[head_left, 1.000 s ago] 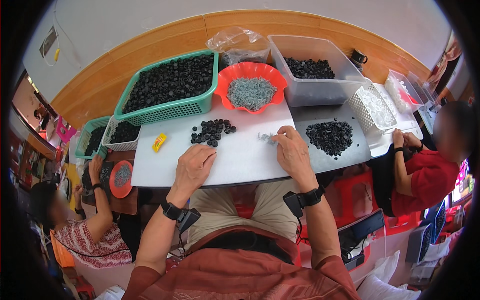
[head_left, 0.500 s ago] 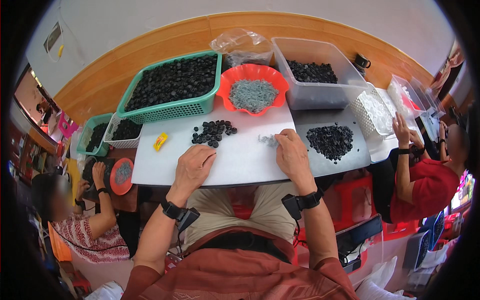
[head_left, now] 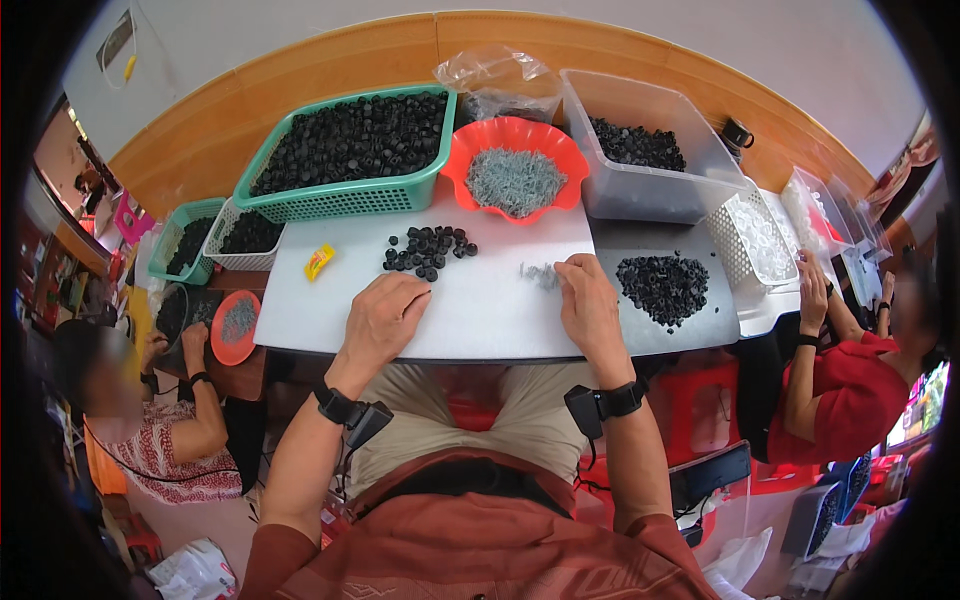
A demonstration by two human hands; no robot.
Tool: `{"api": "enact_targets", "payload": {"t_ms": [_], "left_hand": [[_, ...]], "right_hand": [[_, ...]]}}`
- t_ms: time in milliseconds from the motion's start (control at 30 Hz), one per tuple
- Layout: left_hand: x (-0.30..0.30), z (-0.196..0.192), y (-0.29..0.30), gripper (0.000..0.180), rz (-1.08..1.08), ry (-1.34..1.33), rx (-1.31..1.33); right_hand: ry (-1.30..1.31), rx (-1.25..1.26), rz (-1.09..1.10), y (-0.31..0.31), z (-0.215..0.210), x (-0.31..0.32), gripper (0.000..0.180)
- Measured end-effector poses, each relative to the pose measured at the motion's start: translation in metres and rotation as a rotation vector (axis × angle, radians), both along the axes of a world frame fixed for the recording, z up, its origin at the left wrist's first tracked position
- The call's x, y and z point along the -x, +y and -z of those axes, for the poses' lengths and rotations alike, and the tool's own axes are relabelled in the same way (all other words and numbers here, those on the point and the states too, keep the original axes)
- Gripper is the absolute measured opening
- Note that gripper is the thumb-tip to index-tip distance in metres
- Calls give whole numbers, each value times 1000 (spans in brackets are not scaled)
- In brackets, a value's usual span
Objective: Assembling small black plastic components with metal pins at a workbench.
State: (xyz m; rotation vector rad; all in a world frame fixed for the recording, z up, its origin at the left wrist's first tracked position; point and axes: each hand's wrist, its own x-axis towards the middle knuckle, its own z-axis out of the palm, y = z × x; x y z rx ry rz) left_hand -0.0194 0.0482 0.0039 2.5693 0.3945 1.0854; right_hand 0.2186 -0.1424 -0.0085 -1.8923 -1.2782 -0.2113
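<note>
My left hand (head_left: 384,315) rests on the white sheet (head_left: 480,325) with its fingers curled closed. Any small thing in its fingertips is hidden. Just beyond it lies a loose group of round black caps (head_left: 432,250). My right hand (head_left: 590,308) is also closed, thumb and forefinger pinched together at the edge of a little heap of thin grey metal pieces, like small screws or pins (head_left: 540,275). What sits between those fingertips is too small to make out. To its right, a pile of small black parts (head_left: 663,288) lies on a dark grey surface.
Along the back stand a green basket of black caps (head_left: 345,198), a red scalloped bowl of grey metal pieces (head_left: 572,165) and a clear bin (head_left: 640,200). A yellow packet (head_left: 319,262) lies left. Co-workers sit on both sides, beside a red plate (head_left: 235,345) and a white basket (head_left: 735,240).
My hands stay almost in place, and the whole view has shifted slightly. The left co-worker's hand has come down nearer the red plate; the right co-worker's hands have lowered.
</note>
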Motion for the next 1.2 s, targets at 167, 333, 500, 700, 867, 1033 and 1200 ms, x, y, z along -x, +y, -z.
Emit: {"api": "enact_targets", "payload": {"t_ms": [167,333,500,700,867,1033,1200], "left_hand": [[1,-1,-1,15,6,-3,-2],[1,1,-2,15,2,-1,10],[1,0,-2,15,5,-8,11],[2,1,-1,15,17,-15,10],[2,1,-1,15,16,-20,8],[2,2,0,15,30,-34,13],[3,1,0,14,29,-24,25]], "right_hand": [[11,23,11,0,-3,2,21],[-3,26,12,0,1,0,22],[17,43,6,0,2,-2,22],[56,90,4,-1,-3,-5,26],[48,155,-28,-1,-13,-5,29],[29,112,-50,-2,-13,-8,25],[40,113,-64,-3,-17,-10,22]]}}
